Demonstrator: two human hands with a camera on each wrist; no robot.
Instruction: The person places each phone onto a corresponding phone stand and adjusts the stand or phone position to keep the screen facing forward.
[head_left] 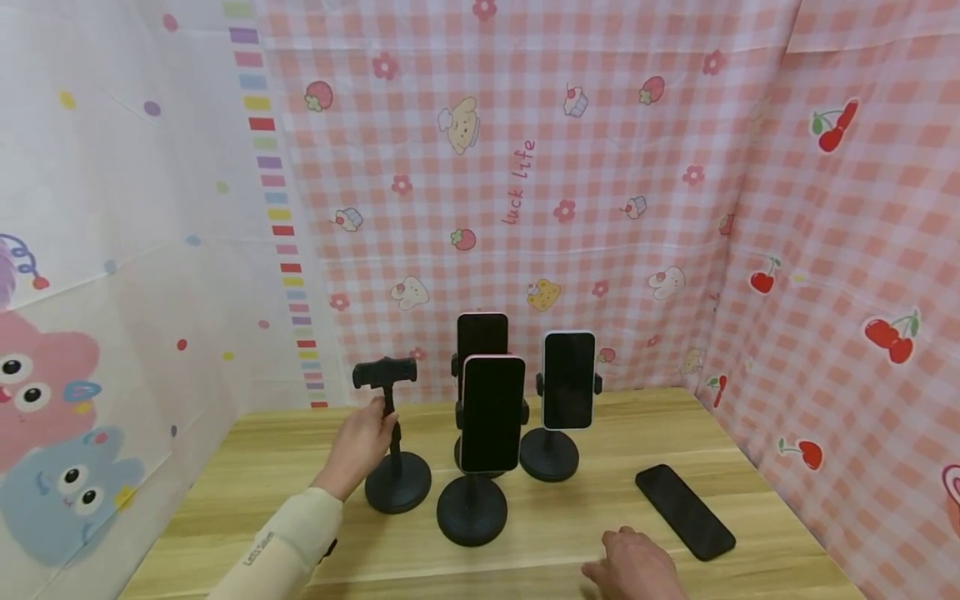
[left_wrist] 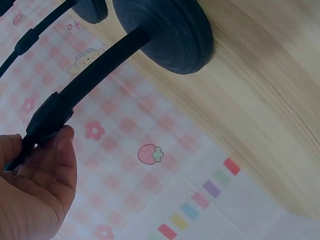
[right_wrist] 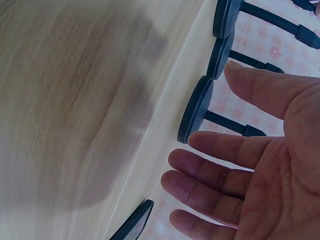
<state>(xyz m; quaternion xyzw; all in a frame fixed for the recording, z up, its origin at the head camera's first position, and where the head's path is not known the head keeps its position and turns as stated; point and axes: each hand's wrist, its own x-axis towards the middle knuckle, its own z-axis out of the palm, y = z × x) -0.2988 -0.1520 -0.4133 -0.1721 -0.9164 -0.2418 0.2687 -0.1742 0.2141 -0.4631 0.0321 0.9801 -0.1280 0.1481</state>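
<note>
My left hand (head_left: 360, 446) grips the upper pole of a black phone stand (head_left: 397, 493) whose clamp (head_left: 384, 372) holds no phone. In the left wrist view the thumb and fingers of the left hand (left_wrist: 37, 192) curl round the thin pole just beyond its thicker collar (left_wrist: 49, 119). The round base of that stand appears on the wooden table in the head view. My right hand (head_left: 637, 567) is near the table's front, fingers apart and holding nothing. Closest to it lies a black phone (head_left: 684, 510), flat on the table. The right wrist view shows its open palm (right_wrist: 280, 175).
Three more stands carry upright phones: a pink-edged one (head_left: 492, 414) in front, another (head_left: 482, 333) partly hidden behind it, and a white-edged one (head_left: 568, 381) to the right. Patterned cloth (head_left: 525, 108) hangs behind and at both sides of the wooden table (head_left: 570, 533).
</note>
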